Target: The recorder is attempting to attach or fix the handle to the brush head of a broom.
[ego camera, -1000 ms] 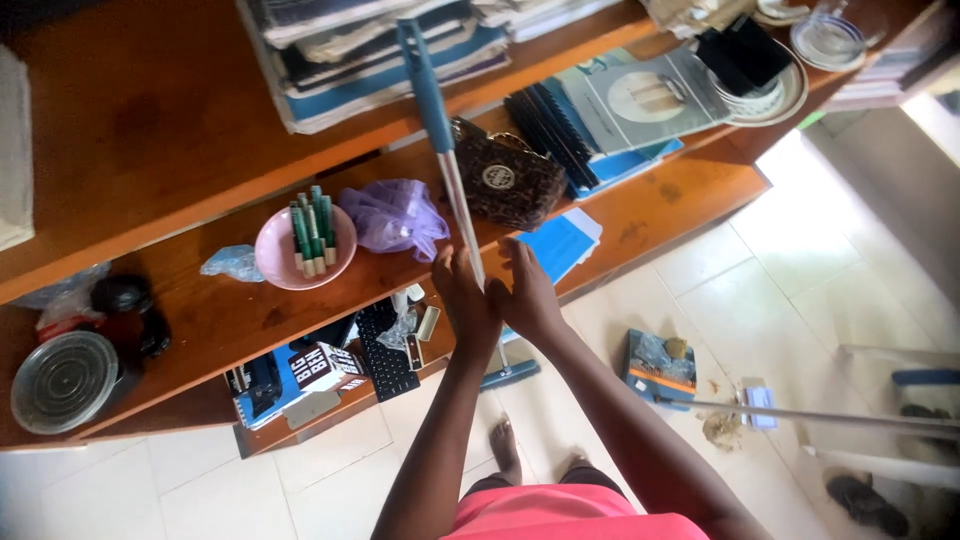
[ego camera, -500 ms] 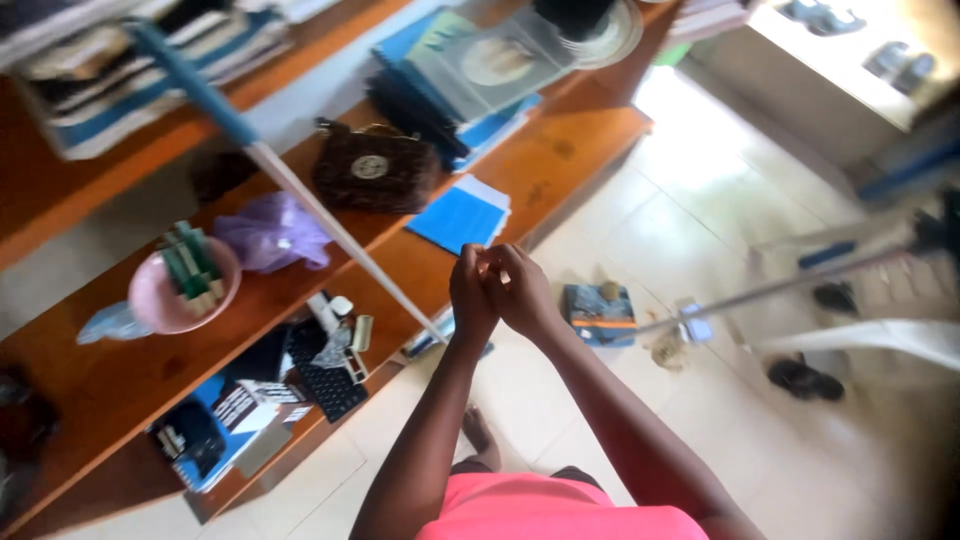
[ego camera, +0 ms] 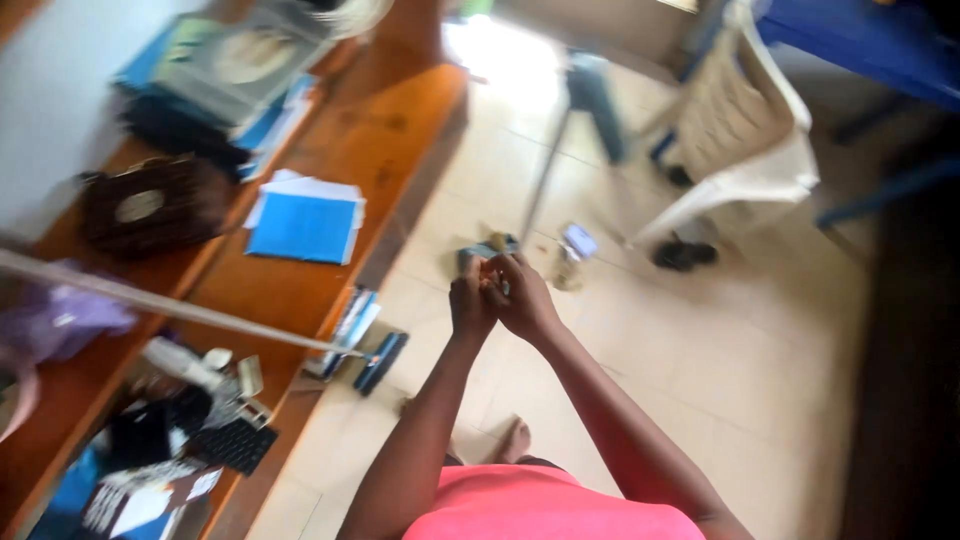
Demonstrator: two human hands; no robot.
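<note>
Head view, hands (ego camera: 497, 297) clasped, tiled floor (ego camera: 700, 330)

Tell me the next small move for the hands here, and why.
Probably part the hands and take hold of the long pole. The left hand and right hand are pressed together over the tiled floor, holding nothing I can make out, while the pole lies slanted across the wooden shelf, apart from both.
</note>
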